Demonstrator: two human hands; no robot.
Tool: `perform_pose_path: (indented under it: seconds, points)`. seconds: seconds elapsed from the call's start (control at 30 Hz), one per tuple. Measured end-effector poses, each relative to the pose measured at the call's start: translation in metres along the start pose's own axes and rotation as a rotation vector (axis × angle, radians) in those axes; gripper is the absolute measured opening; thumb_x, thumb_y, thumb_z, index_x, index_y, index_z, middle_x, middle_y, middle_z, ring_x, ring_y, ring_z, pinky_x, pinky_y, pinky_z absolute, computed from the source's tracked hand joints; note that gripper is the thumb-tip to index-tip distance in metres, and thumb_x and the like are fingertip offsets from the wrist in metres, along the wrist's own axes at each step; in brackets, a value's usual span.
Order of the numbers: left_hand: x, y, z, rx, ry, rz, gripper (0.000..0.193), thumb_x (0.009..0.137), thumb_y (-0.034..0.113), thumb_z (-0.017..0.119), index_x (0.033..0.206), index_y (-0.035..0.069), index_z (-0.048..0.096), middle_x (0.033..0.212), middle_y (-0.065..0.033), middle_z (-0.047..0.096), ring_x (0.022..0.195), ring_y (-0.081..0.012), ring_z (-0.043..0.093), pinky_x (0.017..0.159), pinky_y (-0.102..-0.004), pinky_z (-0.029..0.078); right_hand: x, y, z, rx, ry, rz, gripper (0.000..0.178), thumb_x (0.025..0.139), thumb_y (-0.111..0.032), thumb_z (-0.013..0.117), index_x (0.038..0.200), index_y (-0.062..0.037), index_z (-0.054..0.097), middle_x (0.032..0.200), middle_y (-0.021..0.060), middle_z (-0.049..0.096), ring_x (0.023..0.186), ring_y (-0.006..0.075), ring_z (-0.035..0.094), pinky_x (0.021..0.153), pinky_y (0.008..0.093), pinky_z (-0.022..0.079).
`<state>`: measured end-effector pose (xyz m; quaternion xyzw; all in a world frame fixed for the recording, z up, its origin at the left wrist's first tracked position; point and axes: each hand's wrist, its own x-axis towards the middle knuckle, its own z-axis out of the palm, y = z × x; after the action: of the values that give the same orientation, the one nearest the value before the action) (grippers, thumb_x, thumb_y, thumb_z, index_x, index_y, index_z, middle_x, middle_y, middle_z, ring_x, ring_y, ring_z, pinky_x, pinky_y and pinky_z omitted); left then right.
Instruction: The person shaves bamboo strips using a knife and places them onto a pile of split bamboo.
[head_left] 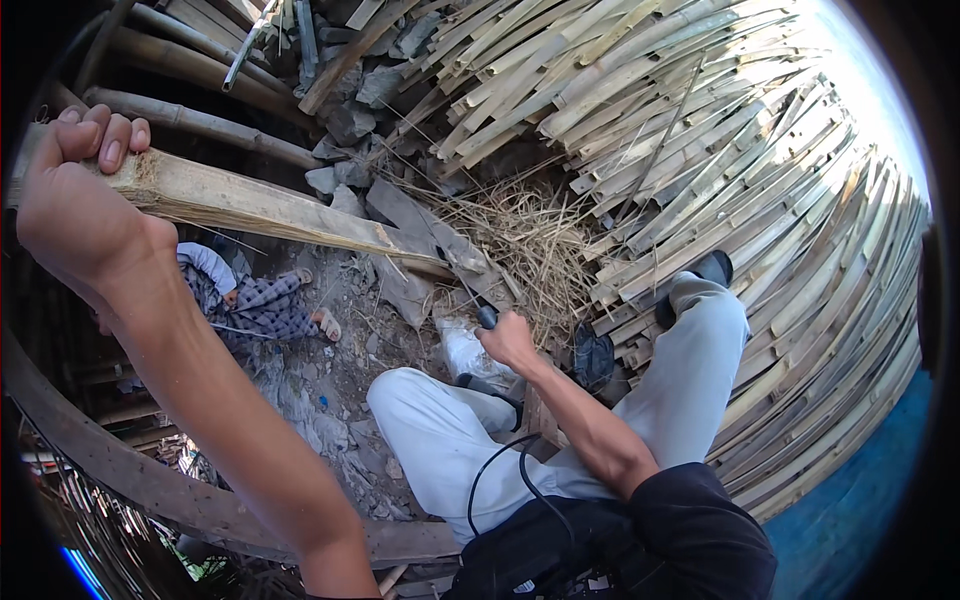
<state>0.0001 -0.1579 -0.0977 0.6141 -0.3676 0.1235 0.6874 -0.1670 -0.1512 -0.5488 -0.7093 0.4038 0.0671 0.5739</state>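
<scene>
My left hand (95,190) is wrapped round the raised far-left end of a long split bamboo piece (270,205). The bamboo slopes down to the right, and its lower end lies over a flat grey slab (425,225). In my right hand (510,340) is the black handle of a knife (487,314). Its thin dark blade points up and left toward the bamboo's lower end; whether it touches the bamboo I cannot tell. A heap of pale shavings (530,250) lies just right of the slab.
Split bamboo strips (700,150) are piled along the right. Whole bamboo poles (200,125) and broken stones (350,125) lie at the upper left. Another person in a checked cloth (260,310) is beneath my bamboo. A whitish bag (465,350) rests near my right hand.
</scene>
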Motion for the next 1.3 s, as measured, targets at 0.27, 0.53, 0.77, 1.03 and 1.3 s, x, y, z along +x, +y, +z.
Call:
perform_pose_path:
  seconds: [0.27, 0.53, 0.77, 1.03, 1.3]
  points:
    - [0.005, 0.007, -0.006, 0.033, -0.054, -0.041, 0.028, 0.063, -0.004, 0.05, 0.09, -0.001, 0.042, 0.068, -0.0051, 0.036, 0.057, -0.0145, 0.04, 0.064, -0.0307, 0.041, -0.024, -0.068, -0.056, 0.263, 0.08, -0.187, 0.032, 0.074, -0.026, 0.068, 0.072, 0.0056, 0.064, 0.061, 0.0229, 0.06, 0.057, 0.035, 0.061, 0.06, 0.044, 0.047]
    - [0.0, 0.008, -0.004, 0.031, -0.03, -0.029, 0.025, 0.065, -0.005, 0.049, 0.089, -0.002, 0.043, 0.068, -0.0053, 0.036, 0.057, -0.0144, 0.04, 0.065, -0.0307, 0.04, 0.004, -0.013, -0.073, 0.288, 0.242, -0.009, 0.033, 0.071, -0.025, 0.069, 0.068, 0.0068, 0.06, 0.057, 0.0173, 0.058, 0.054, 0.0258, 0.058, 0.058, 0.0409, 0.046]
    - [-0.006, 0.016, -0.003, -0.02, -0.051, -0.085, 0.02, 0.064, -0.003, 0.05, 0.082, 0.002, 0.042, 0.067, -0.0049, 0.036, 0.056, -0.0145, 0.039, 0.065, -0.03, 0.039, 0.008, 0.006, -0.057, 0.155, 0.252, 0.013, 0.033, 0.07, -0.024, 0.068, 0.071, 0.008, 0.062, 0.062, 0.0225, 0.062, 0.06, 0.0314, 0.063, 0.062, 0.0426, 0.048]
    - [-0.008, 0.021, -0.015, -0.024, -0.053, -0.114, 0.021, 0.061, 0.0, 0.05, 0.08, 0.003, 0.04, 0.067, -0.0052, 0.037, 0.058, -0.0147, 0.039, 0.065, -0.0303, 0.038, -0.027, -0.057, -0.045, 0.223, 0.032, -0.091, 0.031, 0.071, -0.024, 0.067, 0.076, 0.0062, 0.065, 0.067, 0.0265, 0.062, 0.067, 0.0412, 0.064, 0.066, 0.0457, 0.049]
    - [-0.02, -0.002, 0.003, 0.137, 0.092, 0.013, 0.017, 0.069, -0.002, 0.047, 0.086, -0.005, 0.049, 0.066, -0.0057, 0.036, 0.058, -0.013, 0.037, 0.062, -0.0305, 0.038, 0.044, 0.112, 0.022, -0.167, -0.128, 0.19, 0.033, 0.07, -0.022, 0.064, 0.085, 0.0069, 0.068, 0.087, 0.0295, 0.066, 0.089, 0.0404, 0.067, 0.076, 0.0413, 0.054]
